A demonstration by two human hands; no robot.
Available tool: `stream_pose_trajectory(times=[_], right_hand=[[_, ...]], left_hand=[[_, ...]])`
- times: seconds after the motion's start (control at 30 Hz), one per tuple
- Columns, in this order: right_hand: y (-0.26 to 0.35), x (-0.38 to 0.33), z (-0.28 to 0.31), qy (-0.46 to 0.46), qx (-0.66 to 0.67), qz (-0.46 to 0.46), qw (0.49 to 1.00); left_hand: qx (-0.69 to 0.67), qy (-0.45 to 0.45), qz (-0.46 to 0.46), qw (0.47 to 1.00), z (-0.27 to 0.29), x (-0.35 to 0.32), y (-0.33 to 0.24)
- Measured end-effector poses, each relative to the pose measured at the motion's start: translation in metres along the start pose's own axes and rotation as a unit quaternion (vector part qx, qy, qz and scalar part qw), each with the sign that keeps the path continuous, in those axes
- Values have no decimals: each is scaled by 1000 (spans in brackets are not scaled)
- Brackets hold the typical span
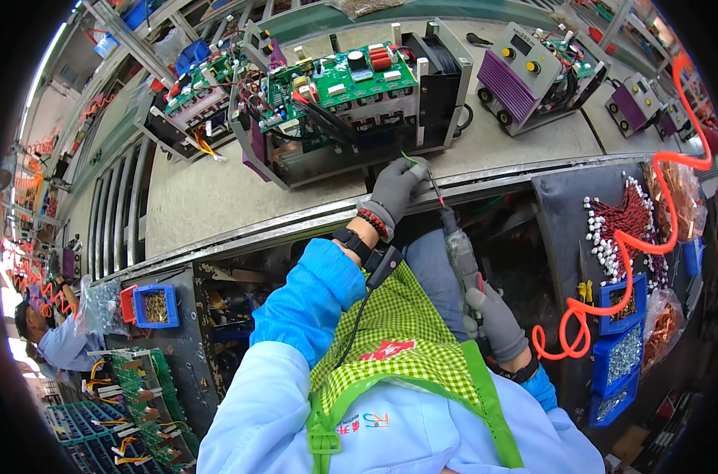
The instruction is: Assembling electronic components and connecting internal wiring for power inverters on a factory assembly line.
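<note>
My right hand (497, 322), in a grey glove, is wrapped round a power screwdriver (461, 257) with a greyish, translucent body. Its long thin bit points up and away, its tip beside the fingers of my left hand (398, 189). That hand, gloved as well, is pinched at the table's near edge, and a thin green wire (408, 158) comes out from its fingertips. Just beyond stands an opened welder-like power unit (339, 118) with a green circuit board, red and black cables and a black fan end. Whether a screw sits on the bit is too small to tell.
Similar units stand on the table at left (193, 110) and right (533, 79). An orange coiled hose (580, 316) hangs at right, near blue screw bins (618, 355) and bundled red wires (623, 217). Circuit boards (141, 395) lie lower left; another person (62, 340) is at far left.
</note>
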State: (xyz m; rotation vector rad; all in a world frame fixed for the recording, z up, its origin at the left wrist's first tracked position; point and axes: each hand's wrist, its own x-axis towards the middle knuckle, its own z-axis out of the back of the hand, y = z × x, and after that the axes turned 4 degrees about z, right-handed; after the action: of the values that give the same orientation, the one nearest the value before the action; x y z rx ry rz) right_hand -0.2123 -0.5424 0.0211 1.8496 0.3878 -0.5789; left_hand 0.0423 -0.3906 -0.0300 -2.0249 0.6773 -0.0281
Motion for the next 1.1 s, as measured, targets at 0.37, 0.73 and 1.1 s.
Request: stream_pose_trajectory(times=[0.37,0.73,1.1], right_hand=[[12,52,1,-9,-75,35,997],[10,60,-5,-25,-108,61,992],[61,37,-24,56,134,-103,984]], left_hand=[[435,-147,-80,885,-4,40,-15],[561,-177,-167,792,16,58,-7],[645,-173,-125,734,1,58,-24]])
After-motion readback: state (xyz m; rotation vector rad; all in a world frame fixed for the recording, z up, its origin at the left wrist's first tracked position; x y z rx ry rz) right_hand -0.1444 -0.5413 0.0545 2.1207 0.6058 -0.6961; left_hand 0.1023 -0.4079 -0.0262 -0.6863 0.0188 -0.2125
